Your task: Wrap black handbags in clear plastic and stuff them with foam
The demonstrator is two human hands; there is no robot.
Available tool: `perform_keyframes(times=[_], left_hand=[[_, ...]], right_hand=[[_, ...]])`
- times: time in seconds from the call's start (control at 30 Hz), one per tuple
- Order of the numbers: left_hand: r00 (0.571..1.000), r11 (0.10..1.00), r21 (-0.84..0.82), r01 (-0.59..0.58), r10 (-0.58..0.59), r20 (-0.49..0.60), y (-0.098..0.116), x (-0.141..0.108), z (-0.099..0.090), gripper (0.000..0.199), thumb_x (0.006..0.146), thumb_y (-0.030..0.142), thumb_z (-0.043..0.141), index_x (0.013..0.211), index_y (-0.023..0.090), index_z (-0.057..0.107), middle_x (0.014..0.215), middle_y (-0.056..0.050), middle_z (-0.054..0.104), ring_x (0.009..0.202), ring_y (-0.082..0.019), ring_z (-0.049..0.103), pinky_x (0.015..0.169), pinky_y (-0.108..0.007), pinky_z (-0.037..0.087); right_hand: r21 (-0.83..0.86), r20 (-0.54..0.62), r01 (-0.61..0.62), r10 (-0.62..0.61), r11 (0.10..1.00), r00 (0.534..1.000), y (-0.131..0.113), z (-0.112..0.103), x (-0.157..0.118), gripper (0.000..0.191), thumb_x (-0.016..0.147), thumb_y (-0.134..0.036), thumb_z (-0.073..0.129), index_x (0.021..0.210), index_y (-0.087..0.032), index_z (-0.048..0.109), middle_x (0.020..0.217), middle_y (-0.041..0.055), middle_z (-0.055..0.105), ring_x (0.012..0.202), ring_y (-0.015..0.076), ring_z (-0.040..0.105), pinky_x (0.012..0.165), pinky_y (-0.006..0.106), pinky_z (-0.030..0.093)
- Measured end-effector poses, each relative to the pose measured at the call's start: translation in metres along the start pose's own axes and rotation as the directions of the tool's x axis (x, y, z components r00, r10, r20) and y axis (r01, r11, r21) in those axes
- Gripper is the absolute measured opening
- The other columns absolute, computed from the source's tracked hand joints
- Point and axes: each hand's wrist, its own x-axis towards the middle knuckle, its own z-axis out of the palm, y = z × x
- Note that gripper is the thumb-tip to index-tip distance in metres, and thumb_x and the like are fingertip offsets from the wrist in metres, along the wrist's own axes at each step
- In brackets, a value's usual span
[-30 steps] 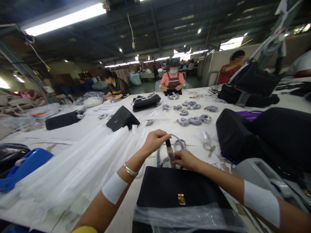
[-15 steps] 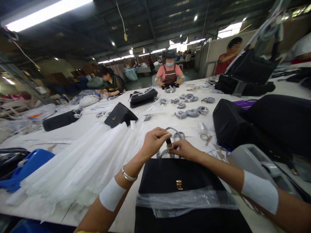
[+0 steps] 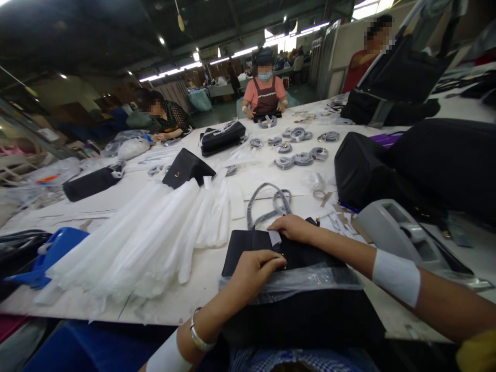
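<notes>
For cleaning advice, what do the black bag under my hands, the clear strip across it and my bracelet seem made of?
The black bag looks like matte leather or imitation leather, given its even, dull surface. The clear strip is probably glossy plastic film: wrinkled, see-through, catching light. The bracelet seems polished silver-coloured metal, judging by its bright highlights.

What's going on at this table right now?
A person is handling a black bag with both hands. The left hand has its fingertips by the gold clasp, mostly covering it; the right hand is at the top flap, beside a pale tab. Clear plastic lies across the bag's front. White wrapping lies to the left, coiled straps lie farther across the table, and a co-worker is opposite.
</notes>
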Motion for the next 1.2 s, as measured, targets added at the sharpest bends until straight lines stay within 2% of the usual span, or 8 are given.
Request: perform_keyframes(times=[0.3,0.5,0.7,0.83,0.97,1.07,1.13,1.2], left_hand=[[0.999,0.979,0.202,-0.003,-0.008,0.052,-0.014,-0.006,0.015,0.022,0.095,0.029,0.053,0.094,0.02,0.073,0.094,0.0,0.075,0.085,-0.015,0.069,0.074,-0.02,0.046],[0.993,0.983,0.175,-0.057,0.037,0.112,-0.01,-0.013,0.013,0.022,0.096,0.029,0.053,0.098,0.02,0.073,0.095,0.001,0.075,0.086,-0.014,0.068,0.074,-0.018,0.044],[0.981,0.987,0.149,-0.054,0.025,0.192,-0.015,-0.008,0.008,0.025,0.096,0.033,0.053,0.096,0.018,0.073,0.092,-0.001,0.074,0.082,-0.014,0.067,0.074,-0.019,0.045],[0.983,0.976,0.209,-0.068,0.029,0.183,-0.016,-0.004,0.009,0.026,0.096,0.034,0.052,0.099,0.019,0.072,0.093,0.0,0.074,0.083,-0.014,0.067,0.075,-0.02,0.046],[0.971,0.97,0.211,-0.119,0.069,0.23,-0.007,-0.009,0.01,0.024,0.097,0.031,0.05,0.107,0.021,0.069,0.104,0.0,0.073,0.096,-0.015,0.067,0.086,-0.021,0.046],[0.984,0.952,0.29,-0.1,0.052,0.172,-0.003,-0.018,0.008,0.028,0.097,0.033,0.05,0.12,0.024,0.063,0.121,-0.001,0.068,0.111,-0.017,0.062,0.097,-0.025,0.044],[0.995,0.906,0.422,-0.025,-0.019,0.098,-0.002,-0.025,0.007,0.031,0.096,0.037,0.052,0.123,0.025,0.061,0.122,-0.002,0.067,0.111,-0.02,0.062,0.096,-0.03,0.046],[0.993,0.843,0.536,0.032,-0.086,0.075,-0.001,-0.032,0.006,0.031,0.095,0.041,0.053,0.119,0.025,0.064,0.116,-0.003,0.069,0.106,-0.022,0.063,0.092,-0.032,0.048]], right_hand=[[-0.124,-0.039,0.044,-0.049,0.991,0.998,0.002,0.004,-0.003,0.042,0.086,-0.008,0.047,0.121,-0.018,0.068,0.113,0.0102,0.072,0.105,0.0241,0.065,0.088,0.032,0.048],[-0.123,-0.073,0.074,-0.083,0.99,0.994,-0.011,0.0,-0.019,0.042,0.085,-0.009,0.052,0.123,-0.02,0.066,0.125,0.0099,0.066,0.115,0.0241,0.06,0.098,0.033,0.045],[-0.112,-0.061,0.101,-0.109,0.988,0.992,-0.011,0.006,-0.033,0.039,0.087,-0.013,0.054,0.123,-0.02,0.066,0.129,0.0097,0.063,0.118,0.0234,0.059,0.101,0.033,0.044],[-0.12,-0.059,0.084,-0.092,0.989,0.994,-0.015,0.004,-0.035,0.04,0.086,-0.012,0.056,0.124,-0.018,0.065,0.13,0.0108,0.063,0.119,0.0244,0.059,0.101,0.034,0.044],[-0.133,-0.125,0.052,-0.069,0.99,0.99,-0.029,-0.004,-0.047,0.038,0.09,-0.014,0.051,0.124,-0.018,0.065,0.132,0.0116,0.061,0.119,0.0247,0.058,0.099,0.035,0.045],[-0.087,-0.17,0.06,-0.075,0.994,0.983,-0.044,-0.01,-0.07,0.034,0.093,-0.02,0.049,0.123,-0.02,0.065,0.125,0.0096,0.065,0.114,0.0225,0.06,0.097,0.033,0.045],[-0.057,-0.13,0.053,-0.06,0.997,0.99,-0.054,-0.011,-0.09,0.03,0.095,-0.028,0.049,0.118,-0.021,0.068,0.114,0.009,0.069,0.107,0.0225,0.063,0.093,0.033,0.046],[-0.056,-0.048,0.028,-0.031,0.998,0.998,-0.064,-0.009,-0.108,0.031,0.095,-0.037,0.049,0.111,-0.021,0.07,0.103,0.0091,0.072,0.099,0.0237,0.065,0.087,0.033,0.047]])
